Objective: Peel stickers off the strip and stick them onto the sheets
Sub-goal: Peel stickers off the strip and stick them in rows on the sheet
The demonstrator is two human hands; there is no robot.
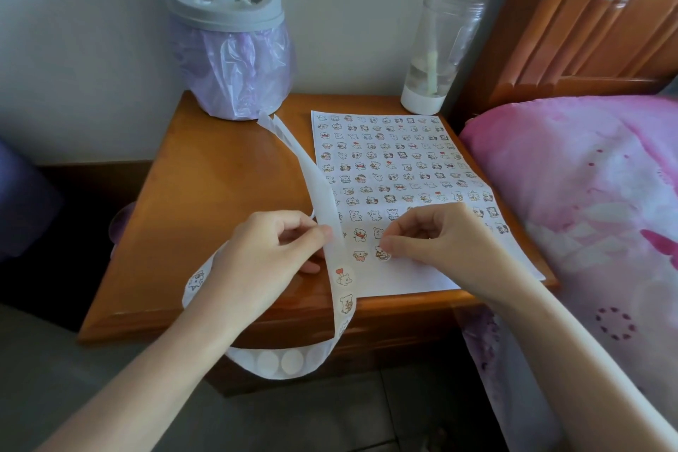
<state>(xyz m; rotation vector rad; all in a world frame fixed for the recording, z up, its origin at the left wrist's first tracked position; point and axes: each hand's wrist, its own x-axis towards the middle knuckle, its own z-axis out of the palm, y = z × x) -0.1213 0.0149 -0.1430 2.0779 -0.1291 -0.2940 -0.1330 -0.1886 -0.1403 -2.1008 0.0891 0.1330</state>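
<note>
Nearest the lens, the left forearm (146,378) and the right forearm (587,360) are reached in from the bottom corners towards a wooden table (220,176). The strip (323,194) is pinched between thumb and forefinger of the left hand (271,249), whose other fingers are curled beneath it. A round sticker (382,253) is held at its right edge by the closed thumb and forefinger of the right hand (440,235), the remaining fingers being folded in. This sticker is laid on the sheet (403,279), second in the nearest row; whether it is fully stuck cannot be told. The placing step is judged to be in hand. Next, the sticker would need to be pressed flat and let go, and the heart sticker (343,275), just below the left pinch, lifted by its rim. One strip is seen: its bare length runs back towards a lidded bin (227,48), and its loaded length hangs in a loop off the table's front edge. Three printed stickers are counted below the pinch and one by the left wrist, and at least four blank discs show through the loop. Only one sheet is visible, filled in many rows too small to count. One clear bottle (436,48) stands behind it and a pink bedcover (587,194) lies beside it.
</note>
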